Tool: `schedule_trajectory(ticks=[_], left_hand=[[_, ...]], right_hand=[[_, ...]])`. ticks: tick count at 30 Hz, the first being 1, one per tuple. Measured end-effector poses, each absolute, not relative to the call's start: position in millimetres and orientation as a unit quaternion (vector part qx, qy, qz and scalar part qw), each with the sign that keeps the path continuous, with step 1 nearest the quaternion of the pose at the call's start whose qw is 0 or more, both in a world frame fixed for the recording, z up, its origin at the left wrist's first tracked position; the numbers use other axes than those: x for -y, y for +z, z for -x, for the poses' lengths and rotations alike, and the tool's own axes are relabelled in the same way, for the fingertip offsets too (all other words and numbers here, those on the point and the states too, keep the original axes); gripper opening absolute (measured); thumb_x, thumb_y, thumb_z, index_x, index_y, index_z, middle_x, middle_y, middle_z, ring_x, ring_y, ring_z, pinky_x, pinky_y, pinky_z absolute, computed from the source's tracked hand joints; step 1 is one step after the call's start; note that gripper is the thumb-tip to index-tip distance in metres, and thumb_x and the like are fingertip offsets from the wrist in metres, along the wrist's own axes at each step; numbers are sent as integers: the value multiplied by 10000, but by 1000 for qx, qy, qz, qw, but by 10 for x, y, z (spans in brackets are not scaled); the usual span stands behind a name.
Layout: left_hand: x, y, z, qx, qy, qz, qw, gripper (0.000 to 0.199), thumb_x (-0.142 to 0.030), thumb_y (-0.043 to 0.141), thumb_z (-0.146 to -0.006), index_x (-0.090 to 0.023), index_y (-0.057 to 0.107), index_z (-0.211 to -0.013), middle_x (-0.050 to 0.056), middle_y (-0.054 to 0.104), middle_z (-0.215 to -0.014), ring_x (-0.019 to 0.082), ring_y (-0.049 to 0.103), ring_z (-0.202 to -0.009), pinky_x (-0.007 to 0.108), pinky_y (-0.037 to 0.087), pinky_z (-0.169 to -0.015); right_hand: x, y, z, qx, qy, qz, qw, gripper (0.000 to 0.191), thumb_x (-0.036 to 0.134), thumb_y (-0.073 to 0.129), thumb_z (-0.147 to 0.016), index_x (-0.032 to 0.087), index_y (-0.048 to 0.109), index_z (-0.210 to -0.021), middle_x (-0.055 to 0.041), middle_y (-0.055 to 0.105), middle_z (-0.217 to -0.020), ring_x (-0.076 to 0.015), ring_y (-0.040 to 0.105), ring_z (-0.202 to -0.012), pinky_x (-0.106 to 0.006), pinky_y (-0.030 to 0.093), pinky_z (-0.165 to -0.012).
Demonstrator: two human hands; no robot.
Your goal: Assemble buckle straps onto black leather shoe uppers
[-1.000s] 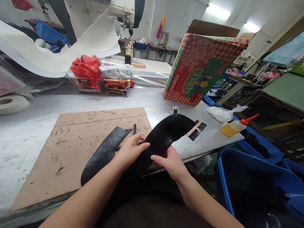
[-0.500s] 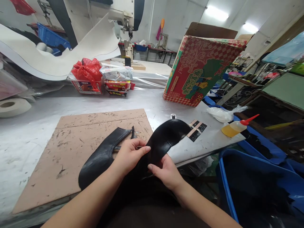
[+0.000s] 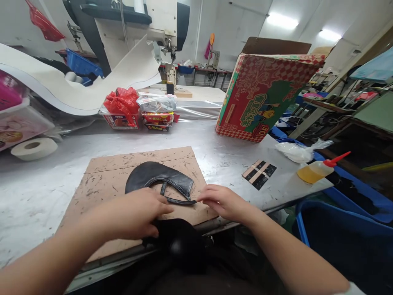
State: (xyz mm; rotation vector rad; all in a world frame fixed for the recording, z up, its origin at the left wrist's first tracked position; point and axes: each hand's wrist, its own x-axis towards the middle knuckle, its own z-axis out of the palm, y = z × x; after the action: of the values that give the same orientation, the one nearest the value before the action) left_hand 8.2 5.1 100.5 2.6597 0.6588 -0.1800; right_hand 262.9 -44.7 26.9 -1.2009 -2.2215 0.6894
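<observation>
A black leather shoe upper [image 3: 147,172] with a curved cut-out and thin straps lies on a scuffed cardboard sheet [image 3: 104,164]. Between the fingertips of my right hand [image 3: 225,200] is the end of its thin strap [image 3: 181,201], at the upper's right side. My left hand [image 3: 138,213] is palm down over the upper's near left side, thumb and index finger apart; its other fingers are partly hidden. Below both hands, by the cardboard's near edge, rests a second black leather piece [image 3: 181,233], in front of my dark clothing, with a small shiny buckle-like part at its right.
A tall printed carton [image 3: 260,98] stands behind, with a glue bottle [image 3: 316,170] and black-striped card [image 3: 259,174] at right. Food packs [image 3: 156,119], a tape roll [image 3: 34,148] and a sewing machine [image 3: 153,24] are farther back. A blue bin [image 3: 303,229] stands beside the table.
The curved black piece that both hands held up has come down toward the table's near edge. The upper on the cardboard has turned, and my right hand now pinches its strap.
</observation>
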Motion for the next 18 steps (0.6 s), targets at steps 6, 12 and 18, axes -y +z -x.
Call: schedule_trajectory(ticks=[6,12,18], left_hand=[[403,703,-562,-144,-59,-981,117,104,-111,584,-754,-148,654,-822,70,697,-805,252,636,-808,371,455,-787],[443,835,-335,-241,54,-950,189,119,-181,528,-849,-220,631,-805,-5,678,-851,189,620,-855,379,353,-917],[601,1040,18,-348,157,-895,229,221,-112,460,-855,-288,585,-904,-80,644,-874,130,587,-847,360,218,-971]], right_hand=[[-203,309,-2296,972,-25,233,9,253,164,568,-846,241,641,-1076,-93,591,-1086,-196,555,-824,-307,439,-683],[-263,612,-2214,985,-27,163,-42,127,120,556,-844,161,664,-794,-84,614,-1109,-181,551,-811,-300,413,-653],[158,726,-2101,920,228,285,144,122,95,589,-788,185,623,-864,-5,655,-773,-136,587,-691,-231,421,-590]])
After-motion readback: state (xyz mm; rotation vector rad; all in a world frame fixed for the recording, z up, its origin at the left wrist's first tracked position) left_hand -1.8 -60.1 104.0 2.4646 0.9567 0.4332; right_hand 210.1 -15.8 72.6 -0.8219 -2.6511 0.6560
